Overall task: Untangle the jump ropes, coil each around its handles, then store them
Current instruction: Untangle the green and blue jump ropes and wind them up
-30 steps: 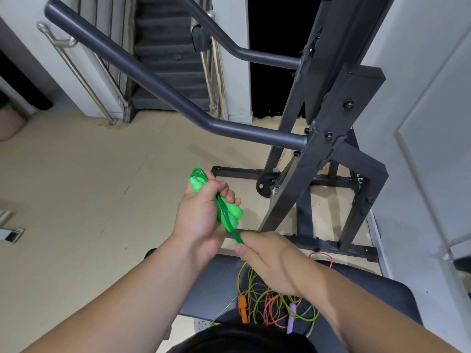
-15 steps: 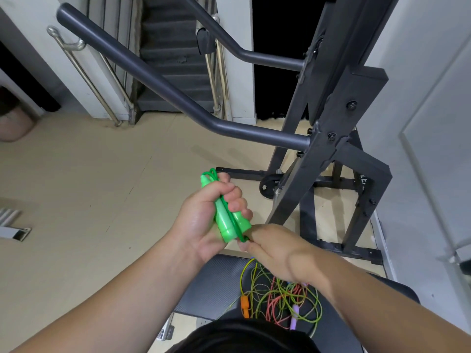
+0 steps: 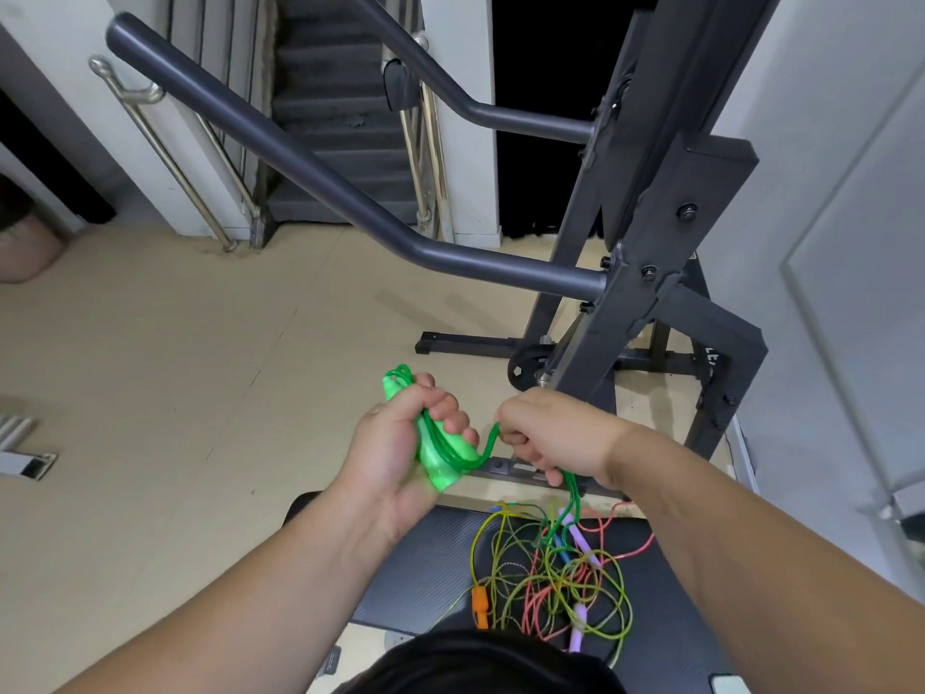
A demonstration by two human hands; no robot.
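Note:
My left hand (image 3: 400,443) grips the bright green jump rope handles (image 3: 438,465) upright, with a few turns of green rope around them. My right hand (image 3: 555,435) pinches the green rope (image 3: 488,450) just right of the handles; the cord loops from the handles into that fist and hangs down from it toward the pile. Below lies a tangle of thin ropes (image 3: 550,573), yellow-green and red, with purple handles (image 3: 580,538) and an orange handle (image 3: 479,601), on a black padded bench (image 3: 425,568).
A dark grey exercise frame (image 3: 650,273) with a long angled bar (image 3: 320,187) stands ahead and to the right. Its base bars run across the beige floor (image 3: 150,393). A white wall (image 3: 851,242) is at right, and stairs (image 3: 335,117) are behind.
My right hand moved out to the right of the handles, drawing the green rope into a loop between the two hands. The left hand kept its grip on the handles.

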